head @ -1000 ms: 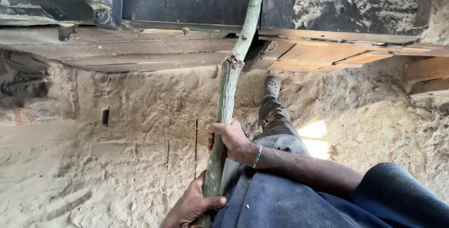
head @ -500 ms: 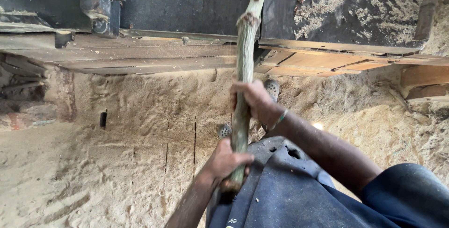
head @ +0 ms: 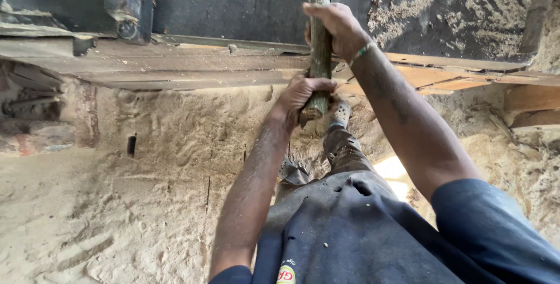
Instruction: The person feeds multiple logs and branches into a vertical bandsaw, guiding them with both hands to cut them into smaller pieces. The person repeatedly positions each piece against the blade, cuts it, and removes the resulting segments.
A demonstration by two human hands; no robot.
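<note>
While you had both fists clenched on that pole (head: 318,39), left hand (head: 300,96) at its butt, right hand (head: 335,27) higher, it looked stiff, rough, fairly heavy.

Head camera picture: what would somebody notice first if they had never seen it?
First, the rough greenish wooden pole standing up in the middle, gripped by both hands: the left hand around its bottom end, the right hand higher up. Behind it lie dusty wooden planks, and pale sawdust covers the ground below.
</note>
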